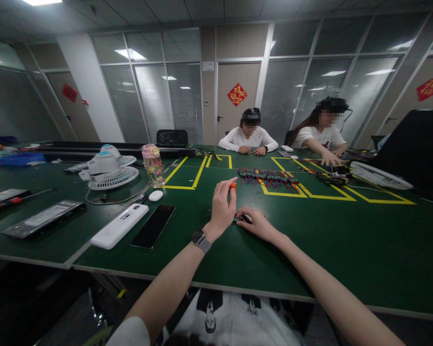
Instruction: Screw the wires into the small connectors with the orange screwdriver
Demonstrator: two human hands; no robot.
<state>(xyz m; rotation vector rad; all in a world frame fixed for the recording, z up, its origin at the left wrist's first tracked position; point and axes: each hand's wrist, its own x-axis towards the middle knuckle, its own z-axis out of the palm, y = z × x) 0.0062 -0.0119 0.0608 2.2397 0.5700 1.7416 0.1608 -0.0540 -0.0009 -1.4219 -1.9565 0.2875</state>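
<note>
Near the middle of the table, my left hand [222,206] is raised with its fingers closed around an orange-handled tool [233,185]. Only the tool's top shows; its lower part is behind my fingers. Just to the right, my right hand [258,223] rests low on the table, with thumb and fingertips pinching a small green circuit board [235,219]. A dark piece [246,218] shows between those fingers, too small to make out. Beyond my hands lies a row of several small circuit boards with red and blue wires [269,179].
A black phone [153,227], a white power bank [120,226], a white oval case [156,195], a bottle [153,166] and white fans [111,170] are on the left. Yellow tape [330,197] marks the green table. Two people sit opposite; one reaches over parts on the right.
</note>
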